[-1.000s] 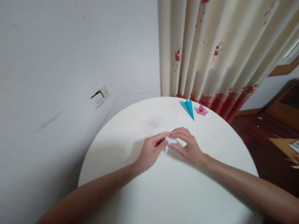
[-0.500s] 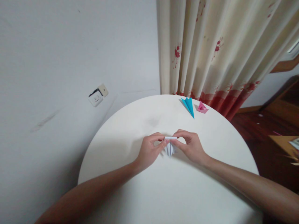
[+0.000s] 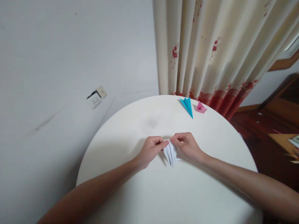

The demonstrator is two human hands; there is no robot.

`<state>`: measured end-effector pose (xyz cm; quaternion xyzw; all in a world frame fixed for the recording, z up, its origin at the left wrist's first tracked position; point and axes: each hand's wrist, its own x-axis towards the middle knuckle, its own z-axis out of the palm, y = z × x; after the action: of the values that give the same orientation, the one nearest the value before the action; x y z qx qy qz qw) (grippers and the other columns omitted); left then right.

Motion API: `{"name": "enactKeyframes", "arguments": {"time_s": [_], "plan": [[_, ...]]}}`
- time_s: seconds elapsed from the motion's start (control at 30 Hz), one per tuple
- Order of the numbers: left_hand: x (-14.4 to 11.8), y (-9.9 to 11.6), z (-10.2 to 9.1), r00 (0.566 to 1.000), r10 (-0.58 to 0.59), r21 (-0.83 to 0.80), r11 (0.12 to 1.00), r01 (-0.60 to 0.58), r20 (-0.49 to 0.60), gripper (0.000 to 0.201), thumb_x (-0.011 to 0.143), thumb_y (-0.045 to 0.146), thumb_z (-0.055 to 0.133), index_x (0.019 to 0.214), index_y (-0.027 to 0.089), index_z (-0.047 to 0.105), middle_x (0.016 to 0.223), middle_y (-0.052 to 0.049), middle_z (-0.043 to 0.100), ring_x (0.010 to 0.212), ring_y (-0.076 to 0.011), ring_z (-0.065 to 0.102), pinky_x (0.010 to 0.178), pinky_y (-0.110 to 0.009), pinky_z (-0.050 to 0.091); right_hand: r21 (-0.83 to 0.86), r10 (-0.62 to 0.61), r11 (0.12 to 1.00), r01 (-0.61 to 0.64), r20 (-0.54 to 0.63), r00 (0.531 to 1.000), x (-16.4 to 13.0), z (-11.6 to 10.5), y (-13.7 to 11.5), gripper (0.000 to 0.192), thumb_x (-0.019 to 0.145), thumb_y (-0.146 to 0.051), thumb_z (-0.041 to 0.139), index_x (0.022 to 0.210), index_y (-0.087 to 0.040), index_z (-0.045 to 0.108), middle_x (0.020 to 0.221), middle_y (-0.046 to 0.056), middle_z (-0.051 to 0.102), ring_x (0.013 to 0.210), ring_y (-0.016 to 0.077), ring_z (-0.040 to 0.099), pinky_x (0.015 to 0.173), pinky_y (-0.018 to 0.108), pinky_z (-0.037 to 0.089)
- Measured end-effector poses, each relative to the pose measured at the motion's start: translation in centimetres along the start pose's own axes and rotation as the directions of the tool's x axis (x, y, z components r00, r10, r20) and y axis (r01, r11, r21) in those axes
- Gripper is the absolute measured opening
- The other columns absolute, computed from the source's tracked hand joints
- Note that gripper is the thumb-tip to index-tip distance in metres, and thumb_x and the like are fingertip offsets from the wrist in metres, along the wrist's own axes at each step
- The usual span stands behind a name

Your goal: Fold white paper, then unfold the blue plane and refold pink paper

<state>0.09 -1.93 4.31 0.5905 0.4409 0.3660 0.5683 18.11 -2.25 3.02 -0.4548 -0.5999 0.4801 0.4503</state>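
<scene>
A folded white paper (image 3: 171, 153) is pinched at its far edge between my two hands, just over the middle of the round white table (image 3: 149, 193). It narrows to points toward me, with creases running along its length. My left hand (image 3: 151, 150) grips the left corner between thumb and curled fingers. On the right corner, my right hand (image 3: 187, 144) is closed in a similar pinch. The fingertips behind the paper are hidden. Farther back lie a blue paper plane (image 3: 187, 107) and a small pink folded paper boat (image 3: 201, 107).
A cream curtain (image 3: 205, 46) with red flowers hangs behind the table's far edge. To the left is a white wall with a socket (image 3: 93, 101). A wooden surface (image 3: 280, 144) with papers on it stands at the right, above a dark red floor.
The paper's far edge, a flat strip turned toward me before, now tilts away, and more of its creased, pointed length shows. Both hands have rotated slightly, their fingers curling more tightly.
</scene>
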Motion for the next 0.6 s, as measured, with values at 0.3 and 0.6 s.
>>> {"name": "enactKeyframes", "arguments": {"time_s": [0.3, 0.6], "plan": [[0.28, -0.13, -0.42, 0.986, -0.080, 0.004, 0.997, 0.081, 0.149, 0.038, 0.080, 0.046, 0.067, 0.070, 0.009, 0.072, 0.069, -0.008, 0.070, 0.065, -0.0174, 0.060, 0.065, -0.029, 0.043, 0.028, 0.108, 0.993, -0.112, 0.122, 0.987, 0.44, -0.02, 0.86, 0.042, 0.077, -0.051, 0.065, 0.059, -0.014, 0.063, 0.054, -0.001, 0.053, 0.054, 0.0107, 0.045, 0.053, 0.025, 0.035], [0.86, -0.91, -0.90, 0.986, -0.052, 0.130, 0.991, 0.032, 0.160, 0.049, 0.084, 0.056, 0.056, 0.061, 0.013, 0.063, 0.058, -0.002, 0.060, 0.056, -0.0132, 0.050, 0.058, -0.025, 0.036, -0.022, 0.137, 0.990, -0.136, 0.212, 0.968, 0.56, -0.84, 0.65, 0.044, 0.076, -0.053, 0.067, 0.057, -0.014, 0.064, 0.056, 0.001, 0.061, 0.053, 0.0109, 0.048, 0.052, 0.024, 0.036]]}}
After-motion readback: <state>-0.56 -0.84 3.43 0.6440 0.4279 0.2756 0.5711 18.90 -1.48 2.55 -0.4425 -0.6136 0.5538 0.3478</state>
